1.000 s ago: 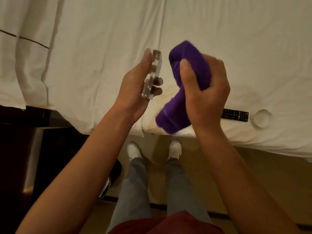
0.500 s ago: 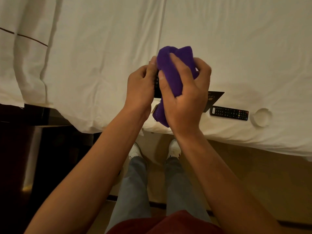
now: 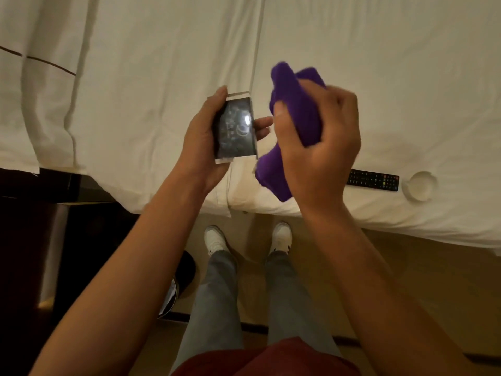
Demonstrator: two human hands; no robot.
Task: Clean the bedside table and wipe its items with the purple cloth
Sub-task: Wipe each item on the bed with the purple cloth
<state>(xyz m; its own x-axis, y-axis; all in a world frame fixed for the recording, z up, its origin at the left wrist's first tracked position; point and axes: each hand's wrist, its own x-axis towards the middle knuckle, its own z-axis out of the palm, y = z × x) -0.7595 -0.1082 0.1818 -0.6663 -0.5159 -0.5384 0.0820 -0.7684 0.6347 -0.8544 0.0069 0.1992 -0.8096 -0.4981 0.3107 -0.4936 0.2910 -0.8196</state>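
— Purple cloth [image 3: 295, 118], bunched up soft in the right hand [image 3: 320, 147], fingers curled tight round it. It sits just to the right of the sign stand [image 3: 235, 130], not touching it.

— And the left hand [image 3: 203, 142]?

— Thumb along the stand's left edge, fingertips [image 3: 262, 122] showing past its right edge. So it clamps the stand by the sides, dark printed face turned up toward the camera.

— What is that stand made of?

— It looks like clear acrylic with a dark card inside, though I can't be sure. I'd judge it light, stiff and slick, likely to show smudges. Holding it by the edges seems wise, since that leaves the face free for the cloth.

— Anything risky?

— A smooth plate could slip from a side grip if the wipe pushes hard. The cloth is limp and will fold over corners easily.

— What lies around the stand?

— Beyond it, the white bed [image 3: 135, 77]. To its right, on the bed's edge, a remote control [image 3: 372, 180], then a round white dish [image 3: 421, 185] further right.
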